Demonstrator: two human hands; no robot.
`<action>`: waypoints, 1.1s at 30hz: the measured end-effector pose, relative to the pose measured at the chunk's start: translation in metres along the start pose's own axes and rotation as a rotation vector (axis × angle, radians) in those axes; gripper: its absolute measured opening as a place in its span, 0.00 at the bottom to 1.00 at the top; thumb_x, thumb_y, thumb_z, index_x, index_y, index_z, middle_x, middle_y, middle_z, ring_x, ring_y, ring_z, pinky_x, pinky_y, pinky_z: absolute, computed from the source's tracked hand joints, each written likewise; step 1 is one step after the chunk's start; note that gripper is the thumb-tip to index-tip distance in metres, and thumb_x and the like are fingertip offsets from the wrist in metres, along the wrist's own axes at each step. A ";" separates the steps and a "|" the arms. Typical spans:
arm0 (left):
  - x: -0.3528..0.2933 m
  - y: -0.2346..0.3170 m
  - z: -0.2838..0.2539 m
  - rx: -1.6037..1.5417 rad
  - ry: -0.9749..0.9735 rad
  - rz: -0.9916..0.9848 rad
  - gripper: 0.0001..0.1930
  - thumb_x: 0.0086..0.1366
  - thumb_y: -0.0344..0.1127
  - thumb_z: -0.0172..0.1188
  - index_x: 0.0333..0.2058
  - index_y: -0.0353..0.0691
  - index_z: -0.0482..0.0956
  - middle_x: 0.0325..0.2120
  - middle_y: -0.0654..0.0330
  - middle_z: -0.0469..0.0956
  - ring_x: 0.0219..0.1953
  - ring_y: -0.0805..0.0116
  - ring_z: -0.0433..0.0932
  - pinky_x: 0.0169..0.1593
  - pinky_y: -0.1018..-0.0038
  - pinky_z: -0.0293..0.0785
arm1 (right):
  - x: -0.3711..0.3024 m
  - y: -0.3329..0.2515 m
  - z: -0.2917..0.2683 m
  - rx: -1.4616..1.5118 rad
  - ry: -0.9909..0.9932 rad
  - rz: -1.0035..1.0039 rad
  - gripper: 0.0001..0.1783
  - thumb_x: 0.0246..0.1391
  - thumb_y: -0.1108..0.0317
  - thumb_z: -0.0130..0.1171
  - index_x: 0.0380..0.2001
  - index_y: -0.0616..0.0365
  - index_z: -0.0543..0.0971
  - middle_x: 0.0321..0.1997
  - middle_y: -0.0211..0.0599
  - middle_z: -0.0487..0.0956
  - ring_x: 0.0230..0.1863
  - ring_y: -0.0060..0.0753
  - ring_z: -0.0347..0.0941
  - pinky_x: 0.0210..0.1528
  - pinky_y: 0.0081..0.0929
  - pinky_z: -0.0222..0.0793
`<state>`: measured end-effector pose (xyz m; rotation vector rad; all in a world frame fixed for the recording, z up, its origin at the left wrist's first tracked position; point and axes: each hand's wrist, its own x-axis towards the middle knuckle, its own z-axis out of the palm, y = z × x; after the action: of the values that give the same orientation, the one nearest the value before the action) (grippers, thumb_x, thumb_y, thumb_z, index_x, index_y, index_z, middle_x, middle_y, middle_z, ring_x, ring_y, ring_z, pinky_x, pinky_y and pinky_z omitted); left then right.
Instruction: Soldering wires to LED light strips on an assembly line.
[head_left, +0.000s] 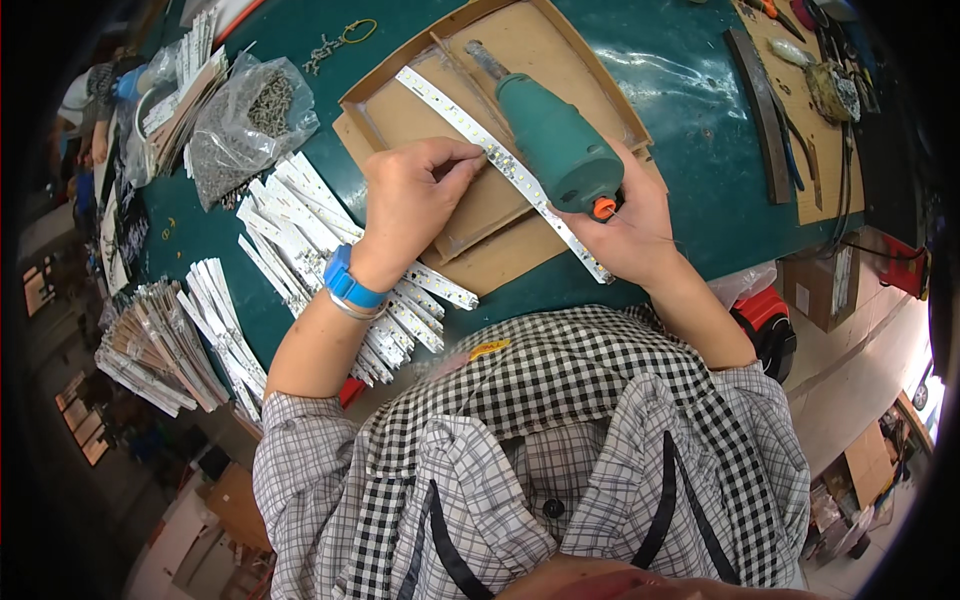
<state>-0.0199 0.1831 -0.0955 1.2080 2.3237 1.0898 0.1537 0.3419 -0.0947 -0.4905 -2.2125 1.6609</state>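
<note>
A long white LED strip board [450, 113] lies slantwise over a shallow cardboard tray [385, 105]. Small parts cluster near its middle. My left hand [415, 195], with a blue watch on the wrist, pinches thumb and forefinger together at the board's edge beside that cluster. Whatever lies between those fingertips is too small to make out. My right hand [630, 215] is wrapped round a green electric screwdriver [555, 135] with an orange part at its rear; its bit end points toward the tray's far side. The right thumb rests by the board's lower half, which sticks out past the tray.
On the green table [690, 110], piles of white LED strip boards [300, 225] lie at left. Behind them sits a clear plastic bag [245, 130] of small metal parts. Dark metal bars [760, 115] and tools on cardboard [830, 170] lie at right.
</note>
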 end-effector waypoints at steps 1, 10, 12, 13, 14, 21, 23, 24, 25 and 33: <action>0.000 0.001 0.000 0.018 0.006 0.022 0.05 0.60 0.26 0.66 0.36 0.34 0.86 0.27 0.55 0.86 0.30 0.71 0.85 0.36 0.78 0.80 | 0.000 0.000 0.000 -0.005 0.001 -0.003 0.31 0.47 0.77 0.68 0.57 0.58 0.73 0.48 0.41 0.82 0.49 0.31 0.80 0.54 0.26 0.74; 0.000 0.001 0.001 -0.011 0.033 0.014 0.06 0.56 0.26 0.67 0.33 0.36 0.87 0.28 0.52 0.85 0.28 0.60 0.85 0.34 0.72 0.80 | 0.001 0.001 0.003 -0.024 0.061 0.025 0.28 0.41 0.75 0.74 0.48 0.61 0.76 0.43 0.37 0.82 0.44 0.28 0.80 0.47 0.26 0.75; 0.001 0.000 0.002 -0.039 0.025 -0.019 0.06 0.56 0.26 0.66 0.33 0.36 0.87 0.29 0.52 0.85 0.28 0.60 0.85 0.34 0.72 0.80 | 0.001 0.000 0.002 -0.032 0.058 0.034 0.28 0.41 0.75 0.74 0.48 0.61 0.76 0.43 0.37 0.82 0.44 0.29 0.80 0.47 0.26 0.75; 0.001 -0.001 0.001 -0.053 0.021 -0.035 0.06 0.56 0.26 0.66 0.33 0.36 0.87 0.29 0.52 0.85 0.28 0.60 0.85 0.34 0.72 0.80 | 0.001 -0.001 0.002 -0.036 0.057 0.037 0.28 0.41 0.75 0.74 0.48 0.61 0.76 0.42 0.38 0.82 0.43 0.29 0.80 0.47 0.26 0.75; 0.001 -0.001 0.001 -0.046 0.017 -0.027 0.06 0.56 0.26 0.66 0.33 0.36 0.87 0.29 0.52 0.85 0.28 0.60 0.85 0.34 0.72 0.80 | 0.001 -0.001 0.002 -0.037 0.054 0.034 0.28 0.41 0.75 0.74 0.48 0.61 0.76 0.42 0.37 0.83 0.43 0.29 0.80 0.47 0.26 0.75; 0.001 -0.003 0.000 0.095 -0.010 0.138 0.07 0.58 0.24 0.65 0.36 0.35 0.86 0.28 0.54 0.86 0.30 0.68 0.85 0.36 0.76 0.80 | 0.000 0.000 0.000 -0.011 0.009 0.055 0.31 0.46 0.76 0.69 0.55 0.59 0.73 0.46 0.39 0.82 0.48 0.31 0.80 0.52 0.27 0.74; 0.000 -0.005 0.002 0.122 -0.004 0.185 0.07 0.58 0.24 0.66 0.36 0.35 0.86 0.28 0.54 0.85 0.29 0.67 0.85 0.35 0.76 0.80 | 0.000 -0.001 -0.001 -0.011 -0.009 0.057 0.32 0.48 0.76 0.67 0.58 0.57 0.72 0.48 0.40 0.82 0.49 0.33 0.80 0.53 0.27 0.74; 0.000 -0.006 0.003 0.132 -0.001 0.206 0.06 0.58 0.24 0.66 0.35 0.35 0.86 0.28 0.54 0.85 0.29 0.68 0.85 0.35 0.76 0.80 | 0.000 0.000 -0.001 -0.008 -0.008 0.053 0.32 0.48 0.76 0.67 0.58 0.57 0.72 0.47 0.40 0.82 0.49 0.33 0.80 0.53 0.27 0.74; 0.000 -0.006 0.003 0.144 0.006 0.226 0.06 0.58 0.24 0.66 0.35 0.35 0.86 0.28 0.54 0.85 0.29 0.68 0.85 0.35 0.76 0.80 | 0.000 0.000 -0.001 -0.004 -0.010 0.046 0.31 0.48 0.76 0.67 0.58 0.57 0.72 0.47 0.39 0.82 0.49 0.32 0.80 0.53 0.27 0.74; -0.003 0.005 -0.001 0.033 0.017 -0.004 0.05 0.58 0.28 0.68 0.33 0.35 0.86 0.27 0.54 0.85 0.27 0.69 0.85 0.32 0.77 0.79 | -0.010 0.000 -0.026 0.304 0.006 0.153 0.29 0.48 0.77 0.67 0.55 0.67 0.72 0.44 0.41 0.81 0.35 0.27 0.77 0.38 0.24 0.76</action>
<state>-0.0161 0.1825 -0.0916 1.2091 2.3648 1.0689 0.1743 0.3597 -0.0885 -0.5914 -1.9108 2.0264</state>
